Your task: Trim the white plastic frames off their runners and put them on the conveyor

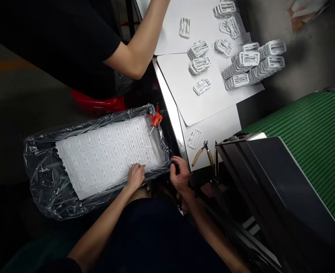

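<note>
Left hand [135, 176]: pressing on the white moulded-part sheet [106, 155], fingers spread.
Sheet: lying inside a clear plastic liner [46, 178].
Right hand [180, 175]: curling beside the liner's edge, fingers bunched, any grip hidden.
Nearby: orange-handled snips [155, 120] resting on the liner's far corner; wood-handled side cutters [198, 156] lying on a white board [213, 132].

A flat white sheet of joined punched-out parts [107, 151] lies slightly skewed on clear plastic sheeting [46, 178].

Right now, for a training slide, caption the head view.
Left hand on white sheet of parts, right hand at plastic liner.
</note>
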The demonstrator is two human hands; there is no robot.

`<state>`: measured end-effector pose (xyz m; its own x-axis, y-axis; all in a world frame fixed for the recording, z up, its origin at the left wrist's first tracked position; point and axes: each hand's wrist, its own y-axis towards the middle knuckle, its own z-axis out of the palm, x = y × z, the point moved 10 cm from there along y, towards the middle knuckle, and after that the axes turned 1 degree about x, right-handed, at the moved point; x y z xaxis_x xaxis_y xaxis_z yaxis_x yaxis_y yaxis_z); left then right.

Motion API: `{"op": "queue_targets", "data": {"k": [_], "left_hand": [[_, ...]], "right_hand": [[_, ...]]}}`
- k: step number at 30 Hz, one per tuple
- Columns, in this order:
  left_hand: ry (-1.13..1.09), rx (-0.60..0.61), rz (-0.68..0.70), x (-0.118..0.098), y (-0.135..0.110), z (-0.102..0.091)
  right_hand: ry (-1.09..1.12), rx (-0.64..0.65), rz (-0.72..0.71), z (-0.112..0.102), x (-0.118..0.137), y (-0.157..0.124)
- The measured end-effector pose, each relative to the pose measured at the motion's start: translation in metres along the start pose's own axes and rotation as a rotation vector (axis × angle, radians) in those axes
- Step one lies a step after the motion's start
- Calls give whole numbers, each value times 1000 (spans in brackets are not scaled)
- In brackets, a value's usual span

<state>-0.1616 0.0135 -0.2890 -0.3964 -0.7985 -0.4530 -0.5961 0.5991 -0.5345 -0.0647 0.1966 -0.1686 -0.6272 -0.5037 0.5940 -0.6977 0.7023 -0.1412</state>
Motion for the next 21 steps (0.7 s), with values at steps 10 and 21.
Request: {"op": "queue_targets", "data": {"k": [10, 21], "left_hand": [[142, 131, -157, 6, 21, 29], [200, 177, 49, -17, 28, 40]], "right_hand": [[-103, 449, 299, 153, -3, 55], [102, 425, 359, 143, -11, 45]]}}
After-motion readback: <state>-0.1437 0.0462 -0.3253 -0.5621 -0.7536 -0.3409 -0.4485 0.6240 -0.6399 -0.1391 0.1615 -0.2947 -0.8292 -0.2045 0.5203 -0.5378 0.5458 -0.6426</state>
